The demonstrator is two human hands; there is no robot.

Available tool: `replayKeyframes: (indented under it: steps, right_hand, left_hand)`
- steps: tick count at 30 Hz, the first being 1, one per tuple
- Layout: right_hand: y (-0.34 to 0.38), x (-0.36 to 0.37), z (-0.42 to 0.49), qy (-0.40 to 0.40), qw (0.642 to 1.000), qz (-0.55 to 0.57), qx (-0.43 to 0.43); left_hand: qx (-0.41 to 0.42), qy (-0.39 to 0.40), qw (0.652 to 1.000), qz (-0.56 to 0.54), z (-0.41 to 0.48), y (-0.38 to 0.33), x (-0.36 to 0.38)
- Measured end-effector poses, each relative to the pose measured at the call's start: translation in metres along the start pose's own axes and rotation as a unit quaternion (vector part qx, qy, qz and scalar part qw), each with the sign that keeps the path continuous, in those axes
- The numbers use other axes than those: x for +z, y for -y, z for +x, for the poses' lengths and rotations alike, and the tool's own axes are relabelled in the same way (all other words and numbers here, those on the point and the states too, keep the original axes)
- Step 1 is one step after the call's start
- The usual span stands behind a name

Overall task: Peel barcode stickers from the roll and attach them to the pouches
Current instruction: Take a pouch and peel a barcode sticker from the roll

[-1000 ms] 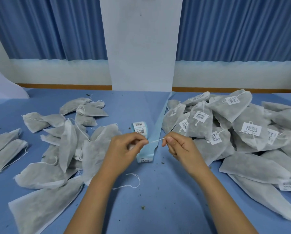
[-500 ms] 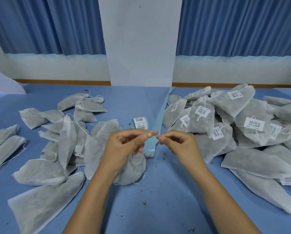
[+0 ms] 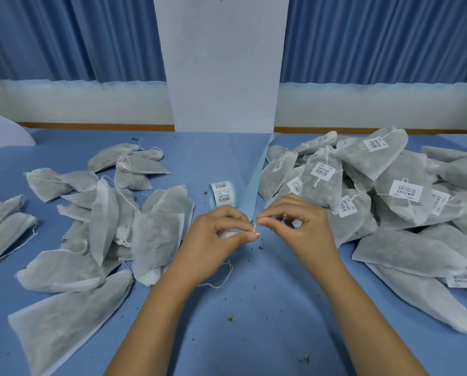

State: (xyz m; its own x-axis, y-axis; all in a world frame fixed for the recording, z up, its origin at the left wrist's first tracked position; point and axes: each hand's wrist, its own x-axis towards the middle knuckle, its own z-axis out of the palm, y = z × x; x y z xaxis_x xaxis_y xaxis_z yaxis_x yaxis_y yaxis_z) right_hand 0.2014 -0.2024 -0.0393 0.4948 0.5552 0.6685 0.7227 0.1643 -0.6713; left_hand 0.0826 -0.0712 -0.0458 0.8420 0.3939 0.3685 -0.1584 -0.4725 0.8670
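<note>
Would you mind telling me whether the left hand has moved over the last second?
Yes: judged against the sticker roll, the left hand has shifted rightward, closing up to the right hand.

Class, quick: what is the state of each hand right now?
Left hand: closed, pinching the thin white string.
Right hand: closed, pinching the same string.
</note>
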Motion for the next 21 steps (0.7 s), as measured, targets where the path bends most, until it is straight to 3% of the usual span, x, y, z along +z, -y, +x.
replayKeyframes:
  steps: [3,5,8,10,14,17,21]
  right_hand:
    - [-0.004,0.003,0.001,-0.031,0.991,0.079,0.099]
    - [-0.005,0.008,0.001,-0.026,0.983,0.095,0.154]
    - [-0.003,0.018,-0.004,0.011,0.968,0.123,0.219]
    - [0.0,0.024,-0.006,0.052,0.96,0.157,0.226]
    - [0.003,0.028,-0.005,0.035,0.95,0.199,0.237]
    - [0.002,0.027,-0.005,-0.025,0.95,0.196,0.242]
    - [0.003,0.027,-0.007,-0.013,0.968,0.154,0.197]
  left_hand:
    - [-0.019,-0.036,0.998,-0.043,-0.001,-0.002,0.005]
    - [0.009,-0.105,0.994,-0.003,-0.001,-0.001,0.007]
    - [0.082,-0.201,0.973,0.079,-0.001,0.002,0.009]
    - [0.104,-0.223,0.966,0.076,0.0,0.005,0.008]
    - [0.042,-0.168,0.984,-0.03,0.001,0.004,0.009]
    - [-0.02,-0.142,0.975,-0.169,0.002,0.006,0.009]
    - [-0.036,-0.084,0.965,-0.246,0.002,0.008,0.012]
